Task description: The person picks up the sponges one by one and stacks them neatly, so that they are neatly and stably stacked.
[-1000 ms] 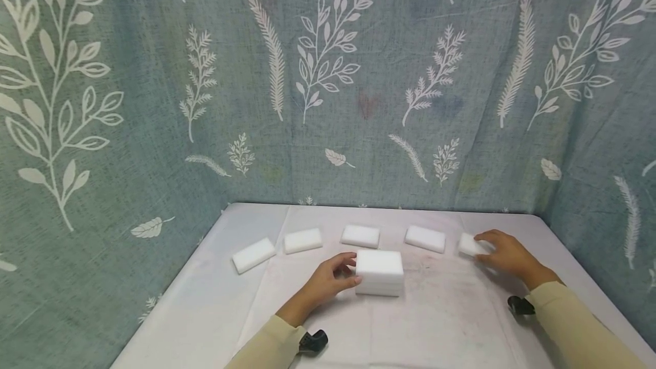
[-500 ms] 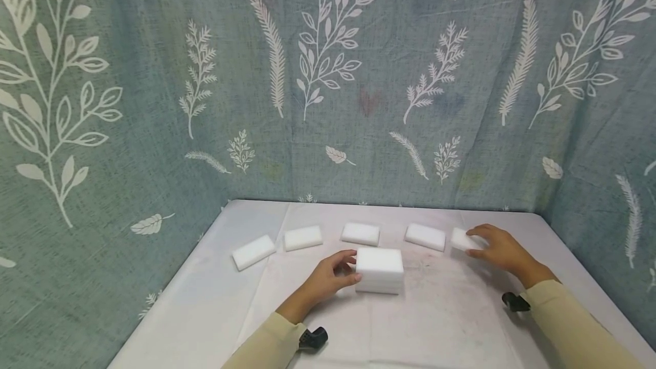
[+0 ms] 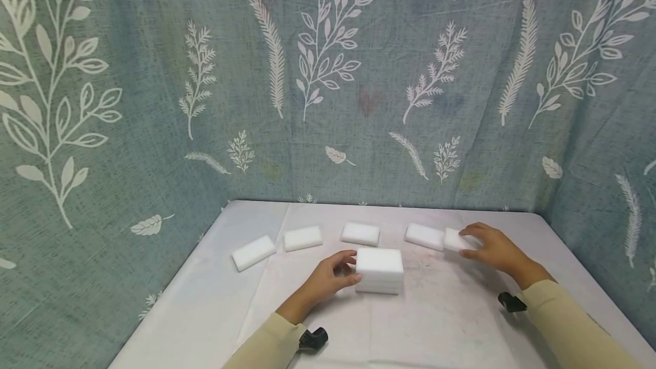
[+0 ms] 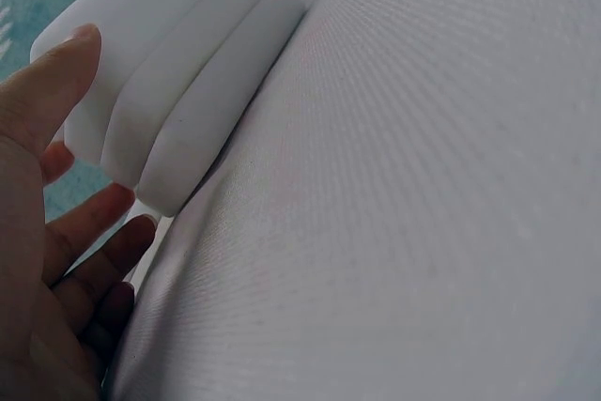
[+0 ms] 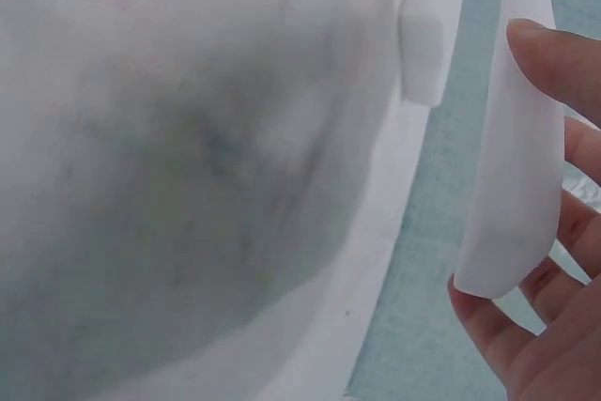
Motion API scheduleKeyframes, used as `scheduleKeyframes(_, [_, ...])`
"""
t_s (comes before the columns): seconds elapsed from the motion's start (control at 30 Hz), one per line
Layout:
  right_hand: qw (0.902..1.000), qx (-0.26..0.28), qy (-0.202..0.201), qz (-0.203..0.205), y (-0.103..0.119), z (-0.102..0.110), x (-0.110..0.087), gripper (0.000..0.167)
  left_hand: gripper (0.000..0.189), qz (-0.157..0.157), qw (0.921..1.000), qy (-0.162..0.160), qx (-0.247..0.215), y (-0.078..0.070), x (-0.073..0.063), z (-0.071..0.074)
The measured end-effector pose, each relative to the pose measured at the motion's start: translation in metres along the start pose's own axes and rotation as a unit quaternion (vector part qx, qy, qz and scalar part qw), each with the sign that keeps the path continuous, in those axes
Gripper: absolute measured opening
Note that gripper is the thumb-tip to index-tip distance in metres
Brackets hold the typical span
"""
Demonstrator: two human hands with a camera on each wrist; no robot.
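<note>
Three white sponge blocks, looking like melamine sponges, form a stack [image 3: 380, 270] at the middle of the table. My left hand [image 3: 327, 282] grips the left end of this stack; in the left wrist view the thumb [image 4: 70, 68] presses the upper sponge while other fingertips reach under the lower edges. Farther right, my right hand [image 3: 496, 250] pinches a single white sponge [image 5: 516, 157] between thumb and fingers. That sponge is held off the table, its left end overlapping the neighbouring sponge [image 3: 424, 236] in the head view.
More white sponges lie in a curved row behind the stack: one at far left [image 3: 253, 253], another beside it [image 3: 303, 238], and one at back centre [image 3: 361, 233]. A white cloth covers the table [image 3: 425, 323]. Leaf-patterned curtain [image 3: 328, 84] surrounds its back and sides.
My right hand has lifted the sponge from the right end of the row and moved it left, closer to the neighbouring one. The left hand and the stack have stayed put.
</note>
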State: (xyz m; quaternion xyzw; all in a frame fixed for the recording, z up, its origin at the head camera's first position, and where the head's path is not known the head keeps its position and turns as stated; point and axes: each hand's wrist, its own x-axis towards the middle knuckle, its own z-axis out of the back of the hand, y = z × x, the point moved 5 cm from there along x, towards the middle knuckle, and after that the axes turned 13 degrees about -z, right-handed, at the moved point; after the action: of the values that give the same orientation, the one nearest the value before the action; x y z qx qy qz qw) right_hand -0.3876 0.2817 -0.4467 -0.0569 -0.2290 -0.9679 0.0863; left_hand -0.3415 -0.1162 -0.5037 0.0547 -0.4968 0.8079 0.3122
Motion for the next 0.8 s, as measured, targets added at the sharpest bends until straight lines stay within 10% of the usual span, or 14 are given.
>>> scheduleKeyframes(0.8, [0.9982, -0.01, 0.008, 0.058, 0.044, 0.004, -0.004, 0.046, 0.059, 0.001, 0.9999, -0.002, -0.011, 0.003, 0.0, -0.002])
